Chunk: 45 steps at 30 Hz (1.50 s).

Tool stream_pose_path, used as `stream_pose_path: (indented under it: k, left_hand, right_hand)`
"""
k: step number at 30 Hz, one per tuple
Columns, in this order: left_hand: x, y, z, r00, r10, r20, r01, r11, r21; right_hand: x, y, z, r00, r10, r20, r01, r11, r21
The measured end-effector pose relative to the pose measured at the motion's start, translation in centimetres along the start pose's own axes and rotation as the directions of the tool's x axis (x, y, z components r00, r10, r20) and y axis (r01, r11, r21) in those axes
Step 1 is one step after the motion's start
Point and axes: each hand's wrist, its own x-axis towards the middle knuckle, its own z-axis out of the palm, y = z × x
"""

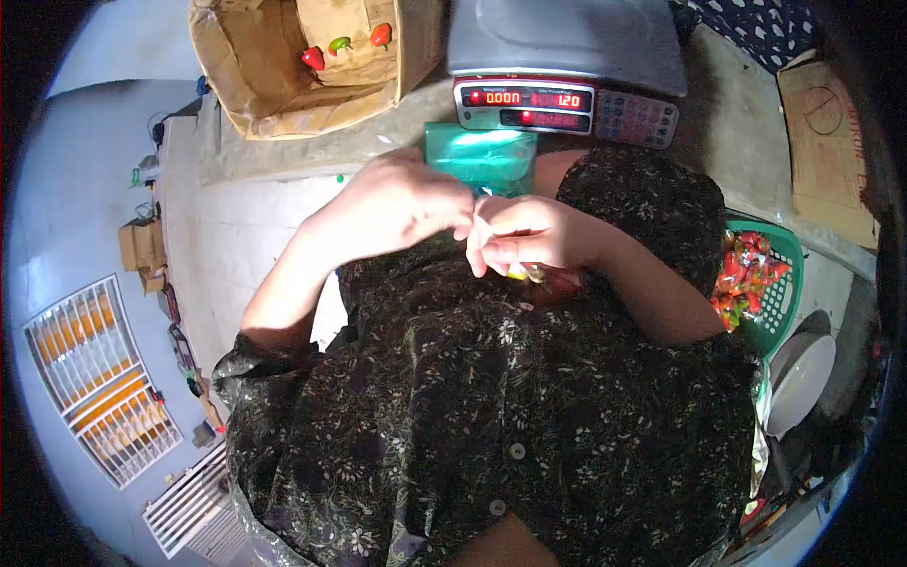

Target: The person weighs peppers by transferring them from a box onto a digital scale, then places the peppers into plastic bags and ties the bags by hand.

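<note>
Both hands meet in front of my chest around a small clear plastic bag (pixel 557 285) of peppers, which hangs below my right hand and looks reddish with some yellow-green. My right hand (pixel 543 231) is closed, thumb and fingers pinching the bag's gathered neck. From the other side my left hand (pixel 411 203) is closed too, its fingertips at a pale strip by that neck; whether this is plastic or a tie is too small to tell. Just beyond my hands lies a shiny green plastic packet (pixel 482 156). The lower part of the bag is partly hidden against my dark flowered shirt.
A digital scale (pixel 567 42) with lit red digits stands ahead. To its left, an open cardboard box (pixel 274 113) holds three loose peppers (pixel 340 44). On the right are a green basket (pixel 782 283) of bagged peppers, a white basin (pixel 803 383) and another cardboard box (pixel 831 151).
</note>
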Motion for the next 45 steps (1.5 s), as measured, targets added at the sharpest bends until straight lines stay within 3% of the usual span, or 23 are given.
stream_pose_path:
  k: [4, 7, 9, 10, 11, 13, 15, 16, 19, 20, 22, 23, 26, 28, 29, 32, 33, 34, 36, 37, 38, 40, 45]
  left_hand:
    - [-0.8, -2.5, 5.1, 0.961, -0.140, -0.240, 0.172, 0.978, 0.115]
    - [-0.5, -0.3, 6.2, 0.916, -0.325, -0.237, 0.355, 0.930, 0.097]
    - [-0.6, 0.4, 6.5, 0.868, -0.471, -0.161, 0.453, 0.881, -0.134]
    - [-0.7, 0.8, 6.6, 0.842, -0.525, -0.119, 0.375, 0.731, -0.570]
    - [-0.6, 1.2, 6.9, 0.828, -0.558, -0.057, 0.221, 0.418, -0.881]
    - [-0.1, 2.4, 7.4, 0.842, -0.534, 0.076, -0.172, -0.400, -0.900]
    - [0.9, 4.3, 7.2, 0.546, -0.755, -0.363, -0.024, 0.419, -0.908]
    - [0.7, 4.2, 7.9, 0.552, -0.675, -0.489, -0.186, 0.472, -0.862]
    - [-0.9, 1.5, 8.2, 0.559, -0.377, -0.739, 0.033, 0.900, -0.434]
    - [-0.5, 0.4, 7.7, 0.571, -0.224, -0.790, 0.021, 0.966, -0.259]
    - [0.6, -1.2, 7.2, 0.515, 0.079, -0.854, -0.046, 0.997, 0.065]
    - [1.2, -4.9, 10.4, 0.335, 0.185, -0.924, 0.064, 0.974, 0.218]
    - [1.4, -3.0, 6.1, 0.525, 0.467, -0.712, 0.123, 0.786, 0.606]
    - [0.4, -2.4, 4.3, 0.772, 0.261, -0.579, 0.112, 0.842, 0.528]
    - [0.5, -2.1, 3.4, 0.804, 0.218, -0.553, 0.077, 0.884, 0.461]
    - [-0.2, -2.0, 2.3, 0.847, -0.114, -0.520, 0.292, 0.916, 0.275]
    - [-0.5, -2.0, 3.4, 0.788, -0.245, -0.565, 0.349, 0.934, 0.081]
    - [-0.3, -0.8, 3.3, 0.748, -0.526, -0.405, 0.299, 0.812, -0.501]
    - [0.2, 1.1, 4.2, 0.764, -0.644, -0.017, -0.052, -0.036, -0.998]
    - [1.3, 3.0, 4.2, 0.704, -0.710, -0.035, -0.168, -0.119, -0.979]
    - [2.3, 3.1, 5.6, 0.672, -0.658, -0.339, -0.240, 0.240, -0.941]
    - [3.2, 3.2, 7.1, 0.623, -0.371, -0.688, -0.361, 0.644, -0.674]
    - [1.6, -1.4, 6.9, 0.841, -0.109, -0.529, -0.001, 0.979, -0.204]
  right_hand:
    - [-0.8, -0.7, -0.3, 0.942, 0.253, -0.222, -0.161, 0.918, 0.363]
    - [-0.3, 1.5, -0.5, 0.907, 0.060, -0.416, -0.040, 0.998, 0.056]
    - [-0.1, 1.6, -0.4, 0.846, -0.235, -0.479, -0.166, 0.737, -0.655]
    - [0.1, 1.6, -0.4, 0.827, -0.379, -0.414, -0.244, 0.421, -0.874]
    - [0.5, 1.2, -0.2, 0.812, -0.403, -0.422, -0.255, 0.406, -0.878]
    - [1.4, -0.1, 0.2, 0.780, -0.450, -0.435, -0.276, 0.376, -0.884]
    - [2.7, -0.7, 0.3, 0.797, -0.404, -0.449, -0.096, 0.649, -0.755]
    - [3.4, -1.1, 0.7, 0.770, -0.465, -0.437, 0.092, 0.758, -0.645]
    - [3.7, -4.7, 1.7, 0.739, -0.599, -0.309, 0.380, 0.749, -0.544]
    - [4.0, -4.2, 1.7, 0.788, -0.509, -0.347, 0.437, 0.858, -0.268]
    - [3.5, -3.6, 1.1, 0.852, -0.403, -0.334, 0.502, 0.810, 0.303]
    - [3.3, -3.2, 0.8, 0.880, -0.348, -0.325, 0.475, 0.686, 0.551]
    - [2.2, -0.1, -1.6, 0.926, -0.367, -0.093, 0.361, 0.784, 0.506]
    - [1.8, 0.1, -2.4, 0.967, -0.241, -0.086, 0.254, 0.866, 0.430]
    - [1.7, -0.5, -1.6, 0.963, 0.063, -0.261, 0.134, 0.731, 0.670]
    - [2.8, -0.4, -2.2, 0.819, -0.106, -0.563, 0.218, 0.966, 0.136]
    - [3.4, 0.2, -2.2, 0.772, -0.199, -0.604, 0.169, 0.980, -0.106]
    - [3.7, 0.6, -2.1, 0.712, -0.367, -0.598, 0.093, 0.894, -0.438]
    - [4.3, 0.6, -1.1, 0.624, -0.556, -0.549, -0.034, 0.682, -0.730]
    - [4.8, 0.6, -0.6, 0.571, -0.577, -0.584, 0.016, 0.719, -0.695]
    - [4.1, -0.1, -0.7, 0.735, -0.273, -0.621, 0.295, 0.953, -0.069]
    - [3.5, -2.9, 0.2, 0.850, -0.045, -0.525, 0.377, 0.748, 0.546]
    - [2.0, -1.4, -1.7, 0.959, -0.061, -0.277, 0.271, 0.489, 0.829]
